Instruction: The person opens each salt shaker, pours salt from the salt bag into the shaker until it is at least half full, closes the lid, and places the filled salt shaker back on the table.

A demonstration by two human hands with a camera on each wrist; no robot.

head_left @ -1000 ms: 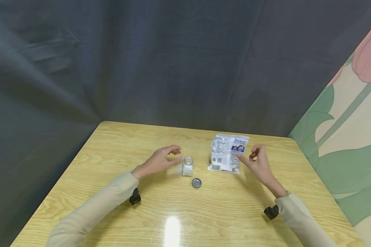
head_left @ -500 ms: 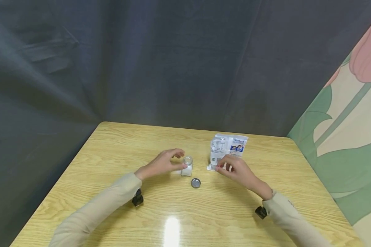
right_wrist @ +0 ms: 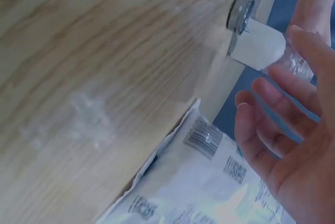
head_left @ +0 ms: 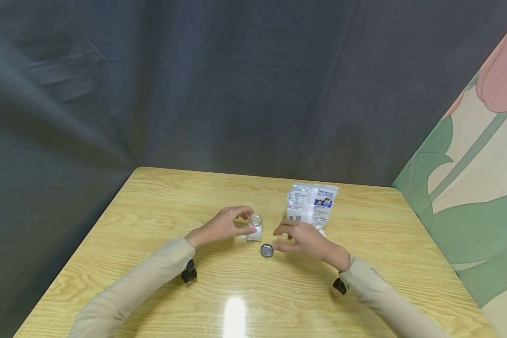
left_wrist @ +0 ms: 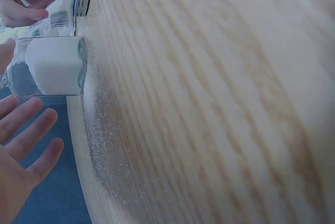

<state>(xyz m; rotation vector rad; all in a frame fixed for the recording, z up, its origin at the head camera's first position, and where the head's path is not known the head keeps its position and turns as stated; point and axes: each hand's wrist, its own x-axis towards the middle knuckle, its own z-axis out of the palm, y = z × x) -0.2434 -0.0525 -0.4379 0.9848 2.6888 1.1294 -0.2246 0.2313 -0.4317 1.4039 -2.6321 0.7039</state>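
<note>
A small glass jar (head_left: 254, 234), partly filled with something white, stands upright and uncapped on the table. My left hand (head_left: 221, 226) is at its left side, thumb and fingers spread around it; in the left wrist view a gap shows between the fingers (left_wrist: 29, 127) and the glass. In front of the jar lies its round metal lid (head_left: 267, 250). My right hand (head_left: 310, 241) hovers just right of the lid, fingers loosely bent, holding nothing. Behind that hand stands a white printed plastic bag (head_left: 304, 202), its lower part hidden.
White grains (left_wrist: 120, 150) are scattered on the wooden table (head_left: 186, 305) near the jar. A whitish smudge (right_wrist: 91, 116) shows on the wood in the right wrist view. A dark curtain (head_left: 245, 94) hangs behind the table; a flower-patterned panel (head_left: 481, 206) borders the right side.
My right hand has moved left and toward me, from the bag's right side to beside the lid. The left hand has shifted slightly right, nearer the jar. Bag, jar and lid stay put.
</note>
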